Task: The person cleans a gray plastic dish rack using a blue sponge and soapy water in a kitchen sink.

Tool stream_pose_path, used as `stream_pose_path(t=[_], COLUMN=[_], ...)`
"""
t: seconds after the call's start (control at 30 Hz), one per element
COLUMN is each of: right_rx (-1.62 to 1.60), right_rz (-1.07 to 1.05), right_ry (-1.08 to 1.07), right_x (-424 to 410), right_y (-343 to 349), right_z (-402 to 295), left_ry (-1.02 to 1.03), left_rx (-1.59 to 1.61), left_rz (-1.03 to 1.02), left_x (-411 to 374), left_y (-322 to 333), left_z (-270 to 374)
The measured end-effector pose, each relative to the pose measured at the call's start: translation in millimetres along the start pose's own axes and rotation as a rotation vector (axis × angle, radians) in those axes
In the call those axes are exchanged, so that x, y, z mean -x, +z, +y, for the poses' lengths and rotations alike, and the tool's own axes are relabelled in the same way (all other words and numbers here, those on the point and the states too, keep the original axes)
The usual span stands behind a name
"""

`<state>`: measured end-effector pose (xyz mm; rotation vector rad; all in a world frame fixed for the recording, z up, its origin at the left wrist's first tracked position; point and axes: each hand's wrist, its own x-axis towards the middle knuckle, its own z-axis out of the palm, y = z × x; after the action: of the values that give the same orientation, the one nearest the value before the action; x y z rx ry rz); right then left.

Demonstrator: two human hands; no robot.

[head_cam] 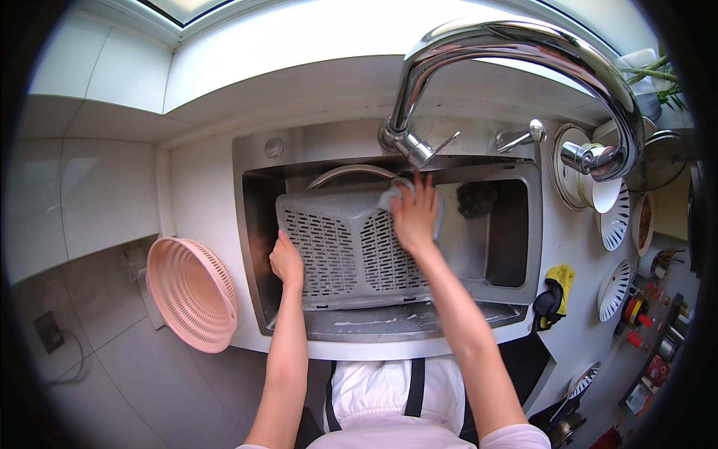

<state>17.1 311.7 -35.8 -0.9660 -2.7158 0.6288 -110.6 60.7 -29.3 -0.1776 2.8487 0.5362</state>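
Observation:
A grey slotted plastic panel (331,247), wet and streaked with suds, lies tilted in the stainless steel sink (381,328). My left hand (286,259) grips its left edge. Near its far right corner my right hand (416,216) presses a pale wet cloth (392,193) against the panel, fingers spread and slightly blurred. Part of the cloth is hidden under that hand. Behind the panel shows the curved rim of a round metal vessel (353,170), mostly covered. A dark scrubber (477,199) sits in the sink's right part, inside a grey frame (533,224).
A chrome faucet (527,36) arches over the sink's back right. A pink colander (190,292) stands at the left counter edge. To the right are stacked bowls (603,191), striped plates (614,289) and a yellow-and-black cloth (552,297). Suds (367,321) streak the front ledge.

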Motion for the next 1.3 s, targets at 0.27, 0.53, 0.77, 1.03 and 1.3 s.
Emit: stream_pose_path(t=[0.27,0.53,0.77,1.03,1.3], right_rx=[-0.148,-0.022,-0.166,-0.112,0.018], right_rz=[-0.17,-0.125,-0.276,-0.345,-0.074], right_ry=[-0.245,0.086,-0.014,0.037,0.31], right_x=[5.6,77.8,110.5,149.8,95.1], right_y=[-8.4,-7.5,-26.2,-43.8,-39.2], right_z=[-59.2,-42.1,-77.1,-89.2,-2.9], left_ry=[-0.172,-0.225,-0.193,-0.149,-0.144], left_rx=[0.036,-0.042,-0.002,0.021,0.072], left_rz=[-0.201,-0.217,-0.221,-0.211,-0.169], left_x=[12.0,26.7,26.4,24.8,36.7], left_y=[-1.0,-12.5,-19.0,-28.1,-34.6], left_z=[-50.9,-51.5,-66.7,-69.3,-54.6])
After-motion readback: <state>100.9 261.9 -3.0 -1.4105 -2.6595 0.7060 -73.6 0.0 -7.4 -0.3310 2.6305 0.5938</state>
